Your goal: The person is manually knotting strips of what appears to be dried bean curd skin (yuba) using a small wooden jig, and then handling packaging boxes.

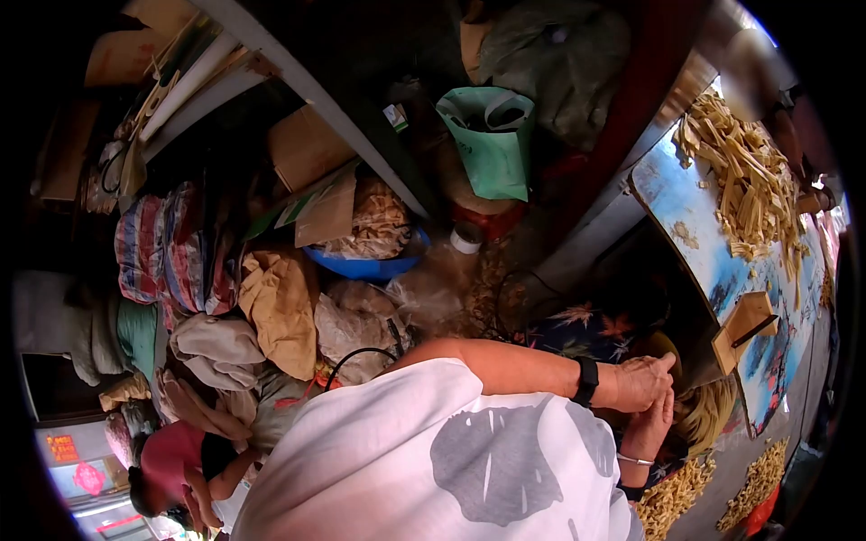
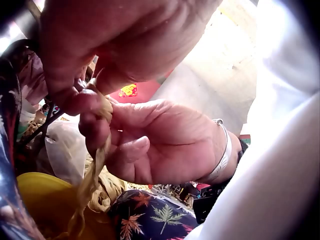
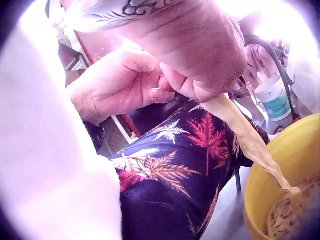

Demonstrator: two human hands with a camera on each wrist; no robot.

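Both hands meet close together over the lap. In the head view the left hand (image 1: 642, 380), wearing a black wristband, lies against the right hand (image 1: 646, 427), which has a silver bracelet. The left wrist view shows fingers of both hands pinching a pale yellow, soft twisted strip (image 2: 90, 187) at a bend in it. Its tail hangs below the fingers toward a yellow bucket (image 2: 37, 192). In the right wrist view the strip (image 3: 245, 135) hangs from under the right hand (image 3: 195, 47), its lower end over the bucket's rim. The left hand's (image 3: 120, 85) fingertips are curled beside it.
A blue-patterned table (image 1: 672, 203) at the right bears a heap of pale strips (image 1: 744, 180) and a wooden block (image 1: 747, 326). Piles of small yellow pieces (image 1: 672, 496) lie below. Sacks (image 1: 280, 311), a blue basin (image 1: 370, 266) and a green bag (image 1: 492, 149) stand opposite. Another person (image 1: 176, 469) is at lower left.
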